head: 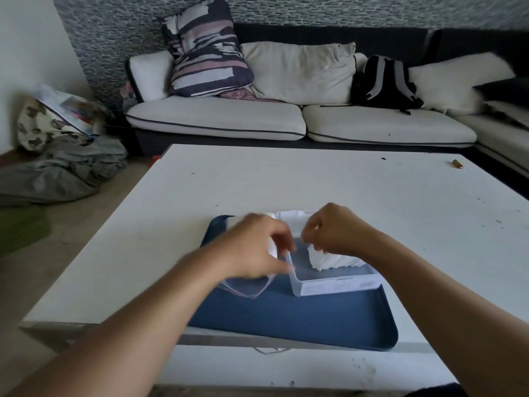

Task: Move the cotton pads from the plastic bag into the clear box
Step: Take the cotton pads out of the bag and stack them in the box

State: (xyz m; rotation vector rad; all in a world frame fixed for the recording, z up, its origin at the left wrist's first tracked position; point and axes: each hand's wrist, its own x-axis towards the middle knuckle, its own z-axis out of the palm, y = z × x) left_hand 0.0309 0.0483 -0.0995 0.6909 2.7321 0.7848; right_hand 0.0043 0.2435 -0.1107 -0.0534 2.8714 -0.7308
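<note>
Clearly the transfer is under way: some cotton pads (pixel 332 259) already lie in a white heap inside the clear box (pixel 337 285), while more white shows under the left hand, so the person seems to be between loads. Starting at the left, the plastic bag (pixel 246 285) rests on the left part of the blue tray (pixel 300 319), its open, red-edged mouth turned toward the camera and its clear film sagging flat there. The left hand (pixel 254 247) sits on top of the bag with its fingers curled down onto it, apparently gripping the bag and a white bundle of pads inside; motion blur keeps the exact hold from being read. Just beside it, touching or nearly touching the bag, stands the clear box on the right part of the tray, with its lid raised at the far side. The right hand (pixel 335 230) hovers over the box with fingers bent, fingertips pinching the top of the heap of pads, apparently settling them. Judging by this, the next move calls for the left hand to steady the bag while the right releases the heap and reaches back into the bag's mouth for more pads. The tray lies at the near edge of the white tabletop (pixel 286 181).
</note>
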